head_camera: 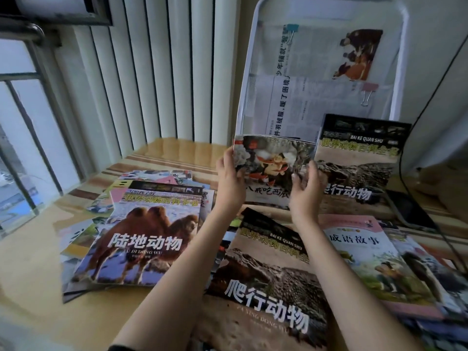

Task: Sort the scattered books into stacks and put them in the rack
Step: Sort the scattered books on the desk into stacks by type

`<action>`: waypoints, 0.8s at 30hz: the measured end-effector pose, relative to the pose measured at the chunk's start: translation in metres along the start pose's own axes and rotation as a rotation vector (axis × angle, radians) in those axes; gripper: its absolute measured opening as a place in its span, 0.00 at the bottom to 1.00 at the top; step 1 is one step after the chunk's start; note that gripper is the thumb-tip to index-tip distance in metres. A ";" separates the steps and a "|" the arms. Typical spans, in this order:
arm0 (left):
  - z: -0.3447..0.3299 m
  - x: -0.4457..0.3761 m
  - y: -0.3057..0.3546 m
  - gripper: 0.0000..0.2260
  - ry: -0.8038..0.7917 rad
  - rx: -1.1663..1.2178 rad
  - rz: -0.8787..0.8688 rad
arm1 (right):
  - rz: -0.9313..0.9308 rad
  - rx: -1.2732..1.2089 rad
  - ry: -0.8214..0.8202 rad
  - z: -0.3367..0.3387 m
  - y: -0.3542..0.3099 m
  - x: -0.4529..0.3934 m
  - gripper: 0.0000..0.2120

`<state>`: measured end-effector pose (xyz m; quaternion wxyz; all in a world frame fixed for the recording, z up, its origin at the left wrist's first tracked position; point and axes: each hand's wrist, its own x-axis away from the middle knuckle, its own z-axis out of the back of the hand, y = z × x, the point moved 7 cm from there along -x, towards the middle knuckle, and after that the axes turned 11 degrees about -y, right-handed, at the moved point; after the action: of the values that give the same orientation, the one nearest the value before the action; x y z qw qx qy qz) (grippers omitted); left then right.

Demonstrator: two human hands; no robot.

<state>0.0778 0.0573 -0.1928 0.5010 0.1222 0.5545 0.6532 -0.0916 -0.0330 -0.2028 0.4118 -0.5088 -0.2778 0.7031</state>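
Observation:
My left hand point(229, 178) and my right hand point(305, 188) both grip a small picture book point(272, 168), held upright at the foot of the white mesh rack point(247, 72). A reptile book point(359, 158) leans in the rack just right of it. Newspapers point(316, 102) sit clipped inside the rack. On the table lie a camel-cover book point(141, 239) atop a loose pile at the left, a second reptile book point(268, 282) in the front centre, and a pink-edged storybook point(374, 262) at the right.
White radiator pipes point(157, 72) rise behind the wooden table point(33, 262). A window with bars point(22, 122) is at the left. A dark phone point(407, 211) and a black cable point(430, 219) lie at the right, near a white wall edge.

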 end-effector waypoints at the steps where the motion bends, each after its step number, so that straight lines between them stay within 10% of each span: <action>1: -0.008 -0.004 -0.003 0.24 -0.009 0.002 0.006 | 0.009 0.028 0.024 0.002 0.006 -0.001 0.23; 8: -0.045 -0.017 -0.069 0.41 -0.164 -0.121 0.160 | 0.004 0.462 -0.043 -0.021 0.046 0.001 0.27; 24: -0.026 -0.007 -0.025 0.36 -0.028 -0.264 0.122 | -0.090 0.657 -0.234 0.026 0.028 0.008 0.37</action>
<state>0.0755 0.0333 -0.2203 0.4797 0.0979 0.4481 0.7480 -0.1258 -0.0396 -0.2212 0.5494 -0.2527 -0.1041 0.7896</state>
